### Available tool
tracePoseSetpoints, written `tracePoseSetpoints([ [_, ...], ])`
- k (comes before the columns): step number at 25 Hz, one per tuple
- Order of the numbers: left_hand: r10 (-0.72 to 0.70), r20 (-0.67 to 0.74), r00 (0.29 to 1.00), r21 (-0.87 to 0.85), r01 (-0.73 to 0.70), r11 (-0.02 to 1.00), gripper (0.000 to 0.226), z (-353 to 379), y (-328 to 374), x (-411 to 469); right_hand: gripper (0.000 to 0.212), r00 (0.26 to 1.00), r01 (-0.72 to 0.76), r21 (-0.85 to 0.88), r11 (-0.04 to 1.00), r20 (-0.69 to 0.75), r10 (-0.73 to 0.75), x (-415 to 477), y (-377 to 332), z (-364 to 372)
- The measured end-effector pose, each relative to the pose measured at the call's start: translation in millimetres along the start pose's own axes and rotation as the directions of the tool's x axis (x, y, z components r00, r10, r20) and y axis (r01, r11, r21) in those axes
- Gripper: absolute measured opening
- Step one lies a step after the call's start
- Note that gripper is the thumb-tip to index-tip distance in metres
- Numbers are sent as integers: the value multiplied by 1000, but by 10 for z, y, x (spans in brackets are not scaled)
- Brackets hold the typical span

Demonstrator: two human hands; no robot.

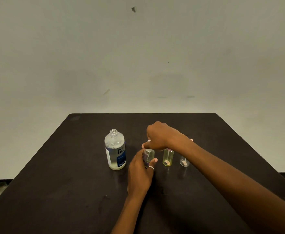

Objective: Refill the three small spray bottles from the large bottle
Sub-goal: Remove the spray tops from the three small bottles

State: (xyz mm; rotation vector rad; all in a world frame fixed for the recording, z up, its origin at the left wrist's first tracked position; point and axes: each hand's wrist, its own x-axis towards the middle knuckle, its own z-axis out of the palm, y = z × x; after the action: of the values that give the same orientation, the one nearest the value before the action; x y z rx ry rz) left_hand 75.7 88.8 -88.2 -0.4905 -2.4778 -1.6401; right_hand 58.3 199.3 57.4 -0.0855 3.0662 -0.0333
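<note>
Head view: I am looking down at a dark desk set against a plain pale wall. The large bottle stands upright left of centre. Its threaded neck is open with no cap on it, it carries a blue and white label, and droplets cling to the clear shoulder inside. I cannot read its liquid level.

Three small bottles stand in a row to its right, all upright and apart from one another. The left bottle is near the large bottle and not touching it. The left hand comes up from the near edge and wraps round this bottle's body. Its fingers are curled on the far left side and its thumb is pressed on the right, with a ring at the base of the thumb.

The right hand reaches in across the row from the right. It sits directly over the same bottle with its fingers curled downward, clamped on the white spray top. I cannot tell whether that top is screwed on or already loose from the neck.

The middle bottle is yellow-green with a pinkish top, which shows just under the right wrist. A little pale stuff sits at its bottom. The right bottle is clear, and the right forearm crosses in front of its upper part, so only its lower end shows. Neither of these two is touched by a hand.
</note>
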Motion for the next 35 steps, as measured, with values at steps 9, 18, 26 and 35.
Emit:
tracePoseSetpoints([
  [9, 38, -13, 999, -12, -38, 999, 30, 2, -23, -11, 25, 993, 97, -76, 992, -56, -102, 26, -56, 82],
  [18, 30, 5, 1000, 2, -30, 1000, 34, 11, -16, -3, 23, 973, 222, -2, 975, 59, -222, -10, -4, -4],
  [26, 42, -11, 999, -3, -42, 999, 26, 33, -50, 6, 40, 998, 28, -176, 984, -47, -37, -43, -121, -11],
  [35, 49, -8, 999, -2, -49, 999, 31, 23, -41, 8, 20, 979, 170, -44, 984, 124, -164, -6, -111, -50],
])
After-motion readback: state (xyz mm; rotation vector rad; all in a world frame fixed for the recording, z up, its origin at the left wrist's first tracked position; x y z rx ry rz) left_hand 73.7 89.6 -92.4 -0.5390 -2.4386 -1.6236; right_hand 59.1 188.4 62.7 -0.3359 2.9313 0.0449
